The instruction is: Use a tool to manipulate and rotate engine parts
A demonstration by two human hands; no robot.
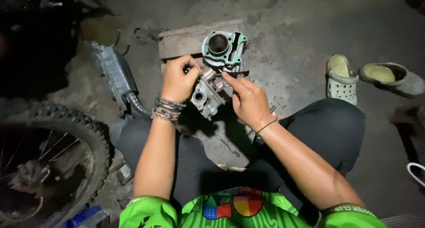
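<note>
Nearest, at the left, stands a knobbly spoked wheel (44, 161). Farther in, the left hand (178, 80) is closed around a grey metal cylinder head (206, 94), while the right hand (248, 100) pinches its top with fingertips. Beyond lies an engine cylinder (223, 48) on a wooden block (181, 42); clogs (341, 77) sit right.

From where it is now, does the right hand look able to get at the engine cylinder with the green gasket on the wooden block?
Probably yes. The right hand is at the cylinder head, and the engine cylinder sits just beyond its fingertips on the wooden block, with nothing between them.
</note>
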